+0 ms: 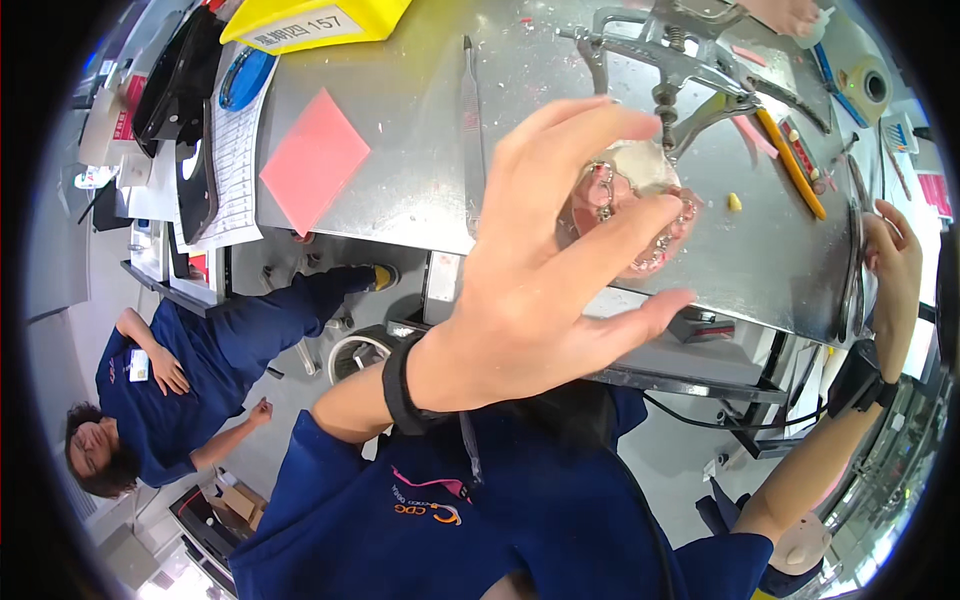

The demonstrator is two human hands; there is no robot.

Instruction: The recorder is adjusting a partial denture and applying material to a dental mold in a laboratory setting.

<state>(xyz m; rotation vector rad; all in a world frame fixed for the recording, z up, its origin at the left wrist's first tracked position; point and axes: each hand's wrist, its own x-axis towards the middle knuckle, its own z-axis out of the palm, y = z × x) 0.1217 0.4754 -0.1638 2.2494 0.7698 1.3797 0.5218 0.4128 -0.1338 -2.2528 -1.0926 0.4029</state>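
Fingers of my left hand [545,270] are spread wide and curled over a pink and clear dental cast [640,205] with wire clasps, so the hand cups it from above with fingertips touching its rim; my palm covers its near half, and I cannot tell how firmly I grip it. The cast sits over the steel bench [420,140], near the bench's front edge, just right of centre. At one o'clock from it, a metal press [680,70] with a screw and lever arms reaches down until its tip almost touches the cast's far side, leaving little room there.

My right hand [890,270] is out at three o'clock, fingers loosely bent against the bench's right edge, touching the metal rim; whether they clamp on it is not clear, as the picture bends hard there. A black band sits on each wrist.

Open steel lies at ten o'clock from the cast, up to a pink square sheet [312,160]. A long thin metal tool [470,130] lies between the sheet and my hand. At two o'clock a yellow pencil [790,160] lies slantwise, with a small yellow crumb [735,202] close by.

A yellow box [315,25] at eleven o'clock is cut off by the top edge. Below the bench, at eight o'clock, another person in dark blue [190,370] sits on the floor.
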